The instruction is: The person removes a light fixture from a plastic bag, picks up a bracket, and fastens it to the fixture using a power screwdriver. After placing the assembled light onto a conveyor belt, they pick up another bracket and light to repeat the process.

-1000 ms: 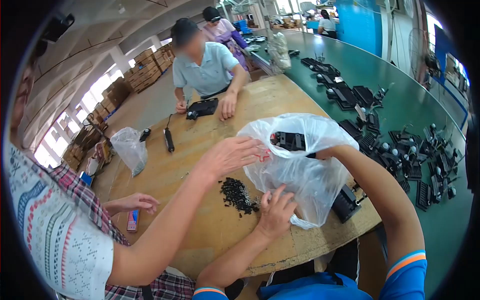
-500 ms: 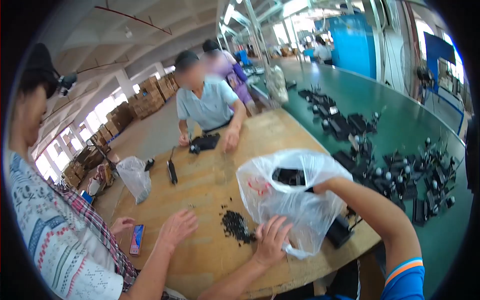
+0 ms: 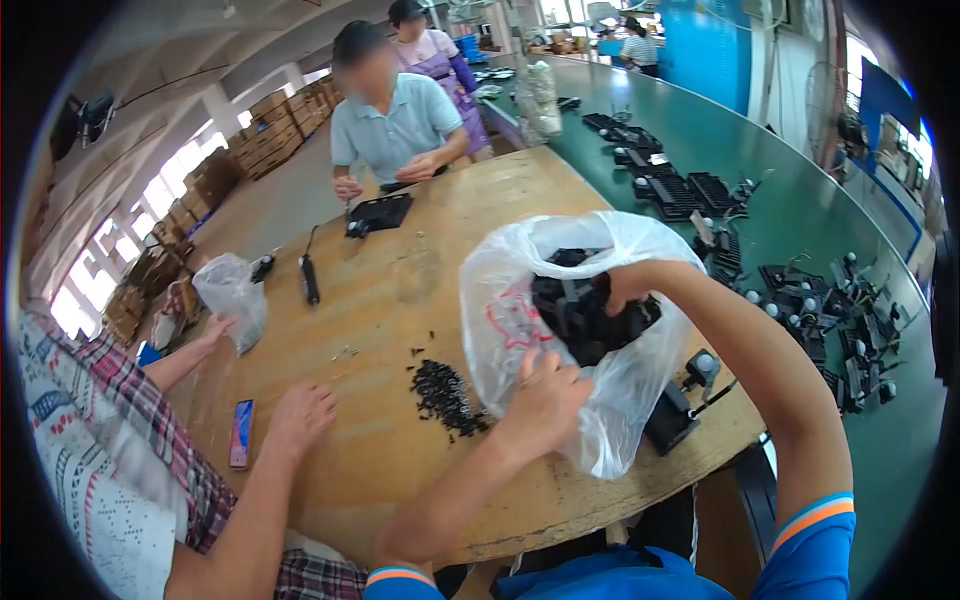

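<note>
A clear plastic bag point(image 3: 610, 420) with red print stands on the wooden table, its mouth facing me. Black plastic parts point(image 3: 580, 310) fill the inside. My left hand point(image 3: 548, 395) grips the near side of the bag just below its mouth, fingers bent against the film. Through the opening reaches my right hand point(image 3: 632, 286), its fingers curled down among the black parts; the fingertips are hidden, so what they hold cannot be made out. Left of the bag lies a pile of small black pieces point(image 3: 445, 398). A black device with a round head point(image 3: 675, 415) rests right of it.
At left, a co-worker's hand point(image 3: 305, 415) lies near a phone point(image 3: 241, 434), the other touching a smaller plastic bag point(image 3: 232, 290). Across the table point(image 3: 500, 190), another person handles a black panel point(image 3: 380, 214). Several black assemblies point(image 3: 675, 190) cover the green bench point(image 3: 800, 215) at right.
My left hand has moved up the bag's side towards its mouth. The opening now shows more black parts. A co-worker's hand has reached the smaller bag; the person opposite has raised both hands.
</note>
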A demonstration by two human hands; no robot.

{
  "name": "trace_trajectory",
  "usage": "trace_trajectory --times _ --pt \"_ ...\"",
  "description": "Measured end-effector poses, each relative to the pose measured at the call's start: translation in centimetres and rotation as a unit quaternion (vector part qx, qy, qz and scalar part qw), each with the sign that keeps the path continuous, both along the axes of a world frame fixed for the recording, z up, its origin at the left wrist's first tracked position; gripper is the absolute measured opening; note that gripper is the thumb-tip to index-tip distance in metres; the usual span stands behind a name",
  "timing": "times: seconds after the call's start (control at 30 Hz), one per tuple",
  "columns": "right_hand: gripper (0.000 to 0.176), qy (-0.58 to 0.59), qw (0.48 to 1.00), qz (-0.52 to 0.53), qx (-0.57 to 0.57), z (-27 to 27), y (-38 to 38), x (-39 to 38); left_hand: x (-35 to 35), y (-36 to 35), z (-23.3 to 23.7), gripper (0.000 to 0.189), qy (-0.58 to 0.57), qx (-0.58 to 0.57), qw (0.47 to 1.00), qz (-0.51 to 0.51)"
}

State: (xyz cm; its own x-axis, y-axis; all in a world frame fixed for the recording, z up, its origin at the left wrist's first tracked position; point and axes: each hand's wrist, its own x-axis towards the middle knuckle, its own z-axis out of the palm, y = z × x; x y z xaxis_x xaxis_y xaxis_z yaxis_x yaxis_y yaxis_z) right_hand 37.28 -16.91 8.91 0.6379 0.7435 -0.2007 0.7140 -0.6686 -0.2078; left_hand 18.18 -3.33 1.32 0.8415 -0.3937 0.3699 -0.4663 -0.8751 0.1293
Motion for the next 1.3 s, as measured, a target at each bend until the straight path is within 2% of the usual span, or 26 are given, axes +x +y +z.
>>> trace_trajectory --times 0.03,0.1,0.17,0.27,0.37,0.43,0.47,0.53,0.57,0.6,0.67,0.7,0.73,0.77,0.8,0.83,0.9,0.93,0.97,1.03,1.07,1.1,1.17,1.2,1.23,1.3 --pt "0.065 0.114 0.99 -0.077 -0.002 0.5 0.0 0.7 -0.7 0.0 0.4 0.03 0.003 0.001 1.0 -0.014" --pt "0.059 0.159 0.984 -0.069 0.05 1.2 -0.7 2.1 -2.0 0.4 1.5 0.032 -0.006 -0.007 1.0 0.013" --pt "0.056 0.102 0.991 -0.06 0.057 3.2 -1.1 1.3 -2.3 0.8 1.4 0.034 -0.017 -0.013 0.999 0.05" --pt "0.038 0.159 0.977 -0.116 0.084 5.8 -1.7 -1.0 -2.4 1.4 0.1 0.038 0.012 -0.076 0.996 0.049" --pt "0.027 0.158 0.982 -0.081 0.064 6.2 -2.7 -1.3 -2.9 1.2 0.2 0.053 0.044 -0.037 0.997 0.043" --pt "0.036 0.143 0.984 -0.102 0.021 6.8 -2.8 -1.4 -3.2 1.6 1.9 0.075 0.155 -0.089 0.984 -0.018" --pt "0.034 0.084 0.99 -0.113 0.023 7.5 -2.6 -2.4 -2.9 2.3 2.7 0.081 0.183 -0.14 0.972 -0.046" --pt "0.043 0.231 0.965 -0.112 0.057 6.7 -3.0 -0.4 -0.8 3.9 2.9 0.09 0.216 -0.277 0.931 -0.1" --pt "0.04 0.217 0.966 -0.131 0.052 7.2 -3.0 -1.0 0.3 4.3 2.3 0.092 0.214 -0.353 0.902 -0.129" --pt "0.038 0.212 0.97 -0.114 0.021 6.6 -2.9 -0.5 0.9 3.7 2.2 0.092 0.203 -0.351 0.906 -0.119" --pt "0.039 0.185 0.977 -0.103 -0.009 6.1 -2.4 -1.1 2.3 1.9 3.3 0.099 0.115 -0.59 0.799 0.003" --pt "0.041 0.172 0.979 -0.108 -0.013 6.2 -2.2 -2.3 2.8 1.2 4.1 0.099 0.104 -0.587 0.802 -0.009" --pt "0.041 0.087 0.993 -0.074 -0.04 6.9 -2.1 -4.3 2.9 0.2 4.5 0.103 -0.01 -0.44 0.898 0.022" --pt "0.041 0.009 0.997 -0.042 -0.072 7.3 -1.5 -6.1 3.1 -0.8 4.4 0.108 -0.119 -0.277 0.952 0.054" --pt "0.04 0.0 0.998 -0.027 -0.06 7.3 -1.4 -6.8 3.5 -1.4 4.3 0.114 -0.143 -0.208 0.965 0.076" --pt "0.04 -0.008 0.998 -0.013 -0.053 7.4 -1.4 -7.2 3.9 -1.8 4.0 0.118 -0.134 -0.214 0.966 0.061" --pt "0.036 -0.02 0.999 -0.039 -0.001 8.2 -2.0 -8.4 3.9 -2.4 4.0 0.122 0.062 -0.371 0.926 0.036" --pt "0.035 -0.047 0.999 -0.026 -0.005 8.3 -2.5 -8.5 3.5 -2.9 4.4 0.124 -0.02 -0.257 0.964 0.062" --pt "0.034 -0.068 0.998 -0.009 -0.008 8.1 -2.6 -8.4 3.2 -3.2 4.8 0.124 -0.022 -0.256 0.964 0.064" --pt "0.032 -0.062 0.998 0.006 0.027 9.0 -2.8 -9.3 2.2 -4.3 6.1 0.124 -0.033 -0.153 0.981 0.119" --pt "0.031 -0.052 0.997 0.018 0.057 9.2 -2.9 -9.7 2.2 -4.6 6.8 0.11 -0.155 -0.151 0.97 0.108" --pt "0.031 -0.048 0.997 0.02 0.056 9.1 -2.8 -10.0 2.3 -4.5 7.7 0.11 -0.152 -0.152 0.97 0.11" --pt "0.024 -0.15 0.977 0.046 0.143 9.1 -2.3 -10.7 2.5 -3.8 9.9 0.092 0.069 -0.336 0.938 0.048" --pt "0.024 -0.14 0.978 0.064 0.141 9.1 -1.9 -10.7 3.9 -3.5 8.1 0.08 -0.11 -0.344 0.932 0.018" --pt "0.024 -0.137 0.979 0.066 0.137 9.2 -1.8 -11.3 3.4 -3.5 8.4 0.08 -0.108 -0.349 0.931 0.022" --pt "0.024 -0.172 0.962 0.107 0.183 10.0 -1.5 -12.1 2.3 -2.7 10.2 0.062 -0.055 -0.29 0.951 0.087"
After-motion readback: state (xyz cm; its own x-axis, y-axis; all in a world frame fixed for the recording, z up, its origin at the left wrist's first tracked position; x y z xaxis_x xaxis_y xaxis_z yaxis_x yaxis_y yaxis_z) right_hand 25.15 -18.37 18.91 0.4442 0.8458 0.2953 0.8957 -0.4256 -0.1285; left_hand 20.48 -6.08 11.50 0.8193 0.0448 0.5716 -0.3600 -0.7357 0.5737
